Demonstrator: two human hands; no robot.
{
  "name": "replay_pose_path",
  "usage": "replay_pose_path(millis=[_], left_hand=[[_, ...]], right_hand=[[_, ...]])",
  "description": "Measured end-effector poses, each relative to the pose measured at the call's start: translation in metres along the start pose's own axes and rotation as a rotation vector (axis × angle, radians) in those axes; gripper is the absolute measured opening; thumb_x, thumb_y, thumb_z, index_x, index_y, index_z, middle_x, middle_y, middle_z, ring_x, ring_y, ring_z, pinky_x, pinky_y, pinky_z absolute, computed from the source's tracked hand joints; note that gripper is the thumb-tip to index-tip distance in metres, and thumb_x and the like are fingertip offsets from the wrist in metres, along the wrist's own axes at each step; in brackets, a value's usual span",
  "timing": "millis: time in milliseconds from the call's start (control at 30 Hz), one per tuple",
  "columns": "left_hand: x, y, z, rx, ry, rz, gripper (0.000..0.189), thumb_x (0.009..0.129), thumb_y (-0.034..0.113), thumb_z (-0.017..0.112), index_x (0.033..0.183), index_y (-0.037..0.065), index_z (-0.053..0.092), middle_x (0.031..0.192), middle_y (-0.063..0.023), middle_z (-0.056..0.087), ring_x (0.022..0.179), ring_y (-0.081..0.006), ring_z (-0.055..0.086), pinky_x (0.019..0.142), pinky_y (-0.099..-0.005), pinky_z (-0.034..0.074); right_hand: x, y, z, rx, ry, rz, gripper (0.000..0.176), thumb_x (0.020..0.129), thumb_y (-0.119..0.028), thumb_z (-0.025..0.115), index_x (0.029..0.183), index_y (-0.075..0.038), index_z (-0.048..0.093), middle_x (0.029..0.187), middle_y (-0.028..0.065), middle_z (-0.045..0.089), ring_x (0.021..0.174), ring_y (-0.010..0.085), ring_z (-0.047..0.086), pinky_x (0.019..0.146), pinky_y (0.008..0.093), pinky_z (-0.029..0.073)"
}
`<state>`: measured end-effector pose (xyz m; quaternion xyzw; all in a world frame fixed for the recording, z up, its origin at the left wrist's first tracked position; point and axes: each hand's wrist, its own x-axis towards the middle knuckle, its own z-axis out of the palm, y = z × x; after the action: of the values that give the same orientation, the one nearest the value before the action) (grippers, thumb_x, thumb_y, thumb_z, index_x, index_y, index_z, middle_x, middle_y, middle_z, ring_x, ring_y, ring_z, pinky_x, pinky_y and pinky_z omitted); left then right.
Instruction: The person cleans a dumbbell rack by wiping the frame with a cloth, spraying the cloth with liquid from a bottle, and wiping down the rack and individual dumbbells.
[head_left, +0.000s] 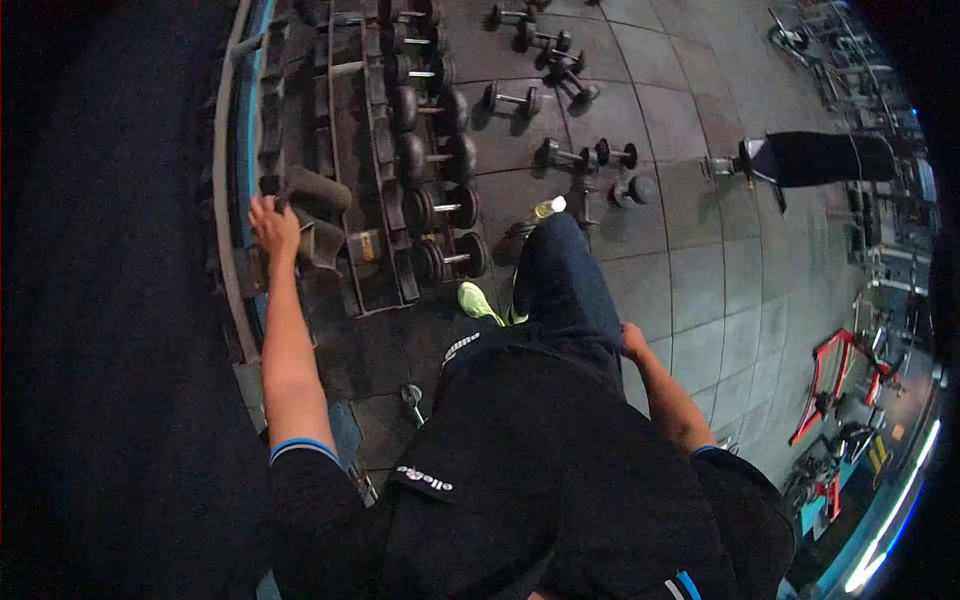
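Note:
My left hand point(275, 227) is stretched out to the rack's upper level at the left. Its fingers are curled at the end of a dark grey padded piece point(318, 190) with a rounded top; its exact kind does not show. Just below it hangs a greyish flap point(322, 243), close to my wrist. Down at my side, my right hand point(633, 342) rests against the dark trousers point(570, 285) at my thigh, its fingers mostly hidden behind the leg.
A dumbbell rack point(385, 200) holds several dumbbells point(450, 258) beside me. More dumbbells point(512, 100) lie on the tiled floor point(700, 285) ahead. A bottle point(550, 207) shows by my knee. Further right are a black padded bench point(830, 160) and a red-framed machine point(822, 385).

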<state>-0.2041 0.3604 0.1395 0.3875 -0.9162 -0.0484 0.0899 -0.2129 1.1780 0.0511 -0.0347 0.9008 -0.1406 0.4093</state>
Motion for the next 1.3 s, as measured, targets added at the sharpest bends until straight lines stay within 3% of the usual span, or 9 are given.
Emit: replay_pose_path(millis=[167,300,467,533,633,667,767,1000,1300], left_hand=[[0.001,0.005,0.0,0.103,-0.043,-0.031,0.039,0.101,0.022,0.059,0.137,0.009,0.052,0.16,-0.0106,0.029,0.146,-0.0381,0.03,0.109,-0.0592,0.042],[0.002,0.003,-0.003,0.177,-0.028,0.029,0.042,0.1,0.021,0.058,0.136,0.002,0.055,0.16,-0.0124,0.031,0.145,-0.0381,0.034,0.109,-0.053,0.044],[0.002,0.012,0.002,-0.2,0.057,-0.113,0.048,0.096,0.011,0.058,0.143,0.002,0.05,0.149,-0.0198,0.047,0.135,-0.0384,0.047,0.113,-0.0467,0.038],[0.008,-0.021,0.018,-0.04,0.111,-0.011,0.052,0.097,0.012,0.057,0.148,0.004,0.047,0.147,-0.0195,0.05,0.137,-0.0354,0.048,0.114,-0.0451,0.038],[0.009,-0.054,0.026,0.001,0.202,-0.011,0.049,0.103,0.027,0.054,0.146,0.003,0.051,0.148,-0.018,0.053,0.139,-0.0352,0.048,0.115,-0.0446,0.036],[0.012,-0.069,0.025,-0.016,0.156,-0.26,0.053,0.104,0.034,0.053,0.145,0.0,0.051,0.147,-0.0195,0.054,0.137,-0.0365,0.05,0.113,-0.0447,0.037],[0.009,-0.065,0.023,0.032,0.232,-0.245,0.059,0.104,0.039,0.053,0.142,-0.007,0.052,0.145,-0.0214,0.055,0.132,-0.0374,0.053,0.11,-0.0456,0.039],[0.009,-0.093,0.014,-0.047,0.255,-0.199,0.064,0.103,0.044,0.054,0.143,-0.005,0.052,0.142,-0.019,0.058,0.129,-0.0368,0.055,0.108,-0.0436,0.04],[0.002,-0.004,0.018,-0.065,0.185,-0.37,0.049,0.1,0.031,0.059,0.139,0.002,0.057,0.139,-0.0209,0.059,0.128,-0.0361,0.057,0.108,-0.0435,0.042]], right_hand=[[0.06,0.052,-0.01,-0.145,0.061,-0.246,0.026,0.089,-0.026,0.061,0.097,-0.004,0.072,0.096,0.0237,0.071,0.096,0.044,0.067,0.083,0.0505,0.054],[0.152,0.035,-0.039,-0.192,-0.089,-0.111,0.031,0.09,-0.028,0.061,0.103,-0.002,0.072,0.104,0.0259,0.071,0.102,0.0455,0.066,0.089,0.051,0.054],[0.319,-0.007,-0.035,-0.277,-0.164,-0.323,0.033,0.091,-0.029,0.058,0.106,-0.003,0.071,0.104,0.0273,0.07,0.101,0.0468,0.067,0.086,0.0533,0.054],[0.394,-0.024,-0.038,-0.607,-0.401,-0.2,0.039,0.092,-0.034,0.059,0.111,-0.002,0.07,0.112,0.0259,0.07,0.105,0.0455,0.067,0.09,0.0535,0.053],[0.506,-0.018,-0.016,-0.368,-0.114,-0.098,0.061,0.091,-0.056,0.061,0.112,0.001,0.07,0.114,0.0264,0.07,0.112,0.0439,0.065,0.092,0.0536,0.052],[0.534,-0.016,-0.001,-0.253,0.016,-0.045,0.069,0.09,-0.064,0.061,0.113,0.001,0.07,0.116,0.0275,0.069,0.114,0.0431,0.065,0.093,0.0522,0.053],[0.6,-0.018,0.037,-0.063,-0.01,0.19,0.081,0.088,-0.073,0.058,0.117,0.002,0.07,0.118,0.0304,0.068,0.117,0.0431,0.064,0.094,0.0485,0.053],[0.589,-0.045,0.073,0.206,0.239,0.282,0.073,0.081,-0.063,0.072,0.106,0.006,0.071,0.114,0.0292,0.07,0.11,0.0424,0.067,0.092,0.05,0.053],[0.431,-0.073,-0.006,-0.033,0.419,-0.297,0.054,0.079,-0.032,0.081,0.117,-0.002,0.059,0.108,0.0236,0.067,0.104,0.0445,0.063,0.087,0.0513,0.051]])
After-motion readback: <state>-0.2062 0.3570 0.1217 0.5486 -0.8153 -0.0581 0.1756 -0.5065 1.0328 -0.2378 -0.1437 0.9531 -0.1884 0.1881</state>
